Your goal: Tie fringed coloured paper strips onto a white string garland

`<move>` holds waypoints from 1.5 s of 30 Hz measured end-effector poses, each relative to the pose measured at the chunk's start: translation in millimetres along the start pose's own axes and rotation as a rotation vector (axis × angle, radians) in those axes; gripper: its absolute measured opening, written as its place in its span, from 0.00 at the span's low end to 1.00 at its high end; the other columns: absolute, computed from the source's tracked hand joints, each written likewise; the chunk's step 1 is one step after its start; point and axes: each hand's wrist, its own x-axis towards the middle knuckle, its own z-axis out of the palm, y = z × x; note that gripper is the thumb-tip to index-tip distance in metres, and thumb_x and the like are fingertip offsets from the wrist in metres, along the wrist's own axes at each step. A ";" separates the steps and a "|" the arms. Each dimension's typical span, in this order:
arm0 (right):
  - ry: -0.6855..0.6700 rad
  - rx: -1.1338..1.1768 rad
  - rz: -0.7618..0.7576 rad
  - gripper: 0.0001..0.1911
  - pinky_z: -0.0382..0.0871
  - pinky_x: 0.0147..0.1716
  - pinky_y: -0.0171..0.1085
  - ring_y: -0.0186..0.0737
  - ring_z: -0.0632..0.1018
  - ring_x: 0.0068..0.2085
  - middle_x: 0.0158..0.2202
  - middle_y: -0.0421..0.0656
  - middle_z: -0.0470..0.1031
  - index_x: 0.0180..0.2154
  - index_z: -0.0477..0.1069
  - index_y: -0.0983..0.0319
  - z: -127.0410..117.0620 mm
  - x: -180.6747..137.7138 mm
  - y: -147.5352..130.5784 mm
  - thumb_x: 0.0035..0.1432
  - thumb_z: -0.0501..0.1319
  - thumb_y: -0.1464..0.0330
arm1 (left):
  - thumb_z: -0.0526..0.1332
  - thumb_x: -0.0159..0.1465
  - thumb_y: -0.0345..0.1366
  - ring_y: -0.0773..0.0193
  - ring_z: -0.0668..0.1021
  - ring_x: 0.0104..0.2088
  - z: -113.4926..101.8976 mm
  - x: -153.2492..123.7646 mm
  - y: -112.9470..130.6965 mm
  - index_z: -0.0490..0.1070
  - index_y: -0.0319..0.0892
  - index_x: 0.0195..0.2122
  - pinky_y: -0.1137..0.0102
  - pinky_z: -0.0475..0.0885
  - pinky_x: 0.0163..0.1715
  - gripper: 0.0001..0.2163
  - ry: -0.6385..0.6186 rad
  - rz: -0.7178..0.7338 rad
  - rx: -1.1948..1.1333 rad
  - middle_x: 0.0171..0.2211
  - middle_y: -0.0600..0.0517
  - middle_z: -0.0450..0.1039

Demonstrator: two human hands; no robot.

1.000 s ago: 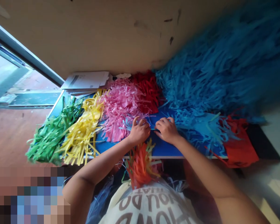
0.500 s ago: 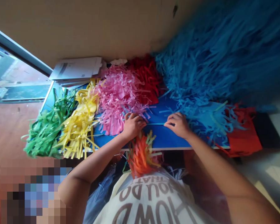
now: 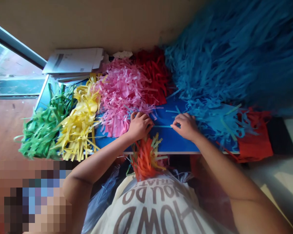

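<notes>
A thin light-blue paper strip (image 3: 162, 126) lies stretched across the dark blue tabletop (image 3: 168, 139) between my hands. My left hand (image 3: 139, 125) is closed in a fist at the strip's left end, beside the pink paper pile (image 3: 123, 94). My right hand (image 3: 185, 125) pinches the strip's right end with fingers pressed together, at the edge of the big blue paper heap (image 3: 224, 65). A bundle of orange, yellow and green strips (image 3: 144, 157) hangs over the table's near edge just below my hands.
Piles of cut paper strips cover the table: green (image 3: 44, 130), yellow (image 3: 80, 123), pink, red (image 3: 153, 73). A stack of white sheets (image 3: 73, 61) lies at the back left. Red paper (image 3: 255, 143) hangs at the right. A wall stands behind.
My hands moved apart from nearly touching, drawing the light-blue strip straight between them. The view shifted slightly downward.
</notes>
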 end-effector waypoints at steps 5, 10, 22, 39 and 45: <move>-0.002 -0.118 -0.244 0.06 0.50 0.48 0.49 0.47 0.72 0.49 0.42 0.42 0.81 0.37 0.78 0.56 -12.9 1.2 -22.6 0.63 0.61 0.70 | 0.59 0.69 0.36 0.52 0.74 0.51 -2.5 1.9 6.0 0.80 0.57 0.41 0.48 0.55 0.60 0.10 -0.018 0.241 0.039 0.41 0.52 0.80; 0.023 -0.205 -0.413 0.14 0.51 0.48 0.46 0.42 0.72 0.42 0.38 0.44 0.81 0.33 0.77 0.61 3.3 8.1 -36.3 0.67 0.55 0.73 | 0.61 0.66 0.32 0.54 0.77 0.49 5.4 3.7 16.1 0.81 0.50 0.37 0.47 0.56 0.62 0.09 0.039 0.315 0.082 0.40 0.50 0.81; -0.220 0.580 -0.139 0.21 0.64 0.42 0.42 0.43 0.77 0.39 0.36 0.45 0.82 0.33 0.81 0.59 -81.9 -4.7 -87.7 0.67 0.57 0.54 | 0.55 0.72 0.34 0.66 0.81 0.37 -80.2 -19.1 40.3 0.79 0.52 0.44 0.58 0.61 0.63 0.12 0.179 0.510 -0.058 0.37 0.55 0.82; -0.078 1.708 0.427 0.16 0.63 0.16 0.26 0.28 0.72 0.18 0.20 0.34 0.71 0.30 0.76 0.59 -52.7 -38.5 -134.9 0.42 0.77 0.60 | 0.66 0.65 0.32 0.65 0.78 0.32 -77.7 -47.8 98.5 0.77 0.41 0.35 0.68 0.73 0.36 0.02 0.656 0.086 -0.536 0.31 0.50 0.78; 0.068 1.786 0.411 0.16 0.59 0.13 0.24 0.22 0.67 0.17 0.26 0.33 0.72 0.26 0.73 0.59 -47.4 -36.0 -139.1 0.40 0.78 0.64 | 0.65 0.65 0.32 0.64 0.78 0.33 -71.7 -49.0 99.6 0.78 0.41 0.39 0.66 0.73 0.37 0.03 0.616 0.123 -0.634 0.32 0.49 0.79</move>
